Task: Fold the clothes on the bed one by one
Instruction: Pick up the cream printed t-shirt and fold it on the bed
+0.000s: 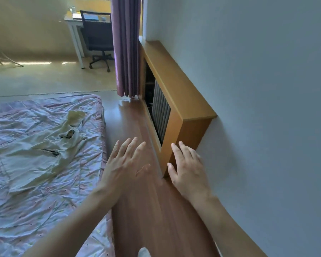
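Grey-blue wall (257, 71) fills the right side of the view, and a floor of reddish-brown wood (156, 210) is seen running along its foot. To the left, the bed (26, 210) is covered by a crumpled pink and pale-blue patterned sheet. A pale yellow-cream garment (39, 153) is spread unfolded and wrinkled on the sheet, near the bed's right edge, with dark patches showing at two openings. Against the wall, a long orange-brown wooden cabinet (176, 93) with grey slats on its front is set, and a purple curtain (126, 47) is hung at its far end. Farther back, a white desk (73, 28) and a black wheeled office chair (98, 39) are placed on a lighter floor. Both arms are stretched forward over the wooden floor between bed and cabinet. The left hand (124, 164) is held with its fingers straight and spread, holding nothing, just beside the bed's edge. The right hand (188, 169) is likewise flat and empty, in front of the cabinet's near end.
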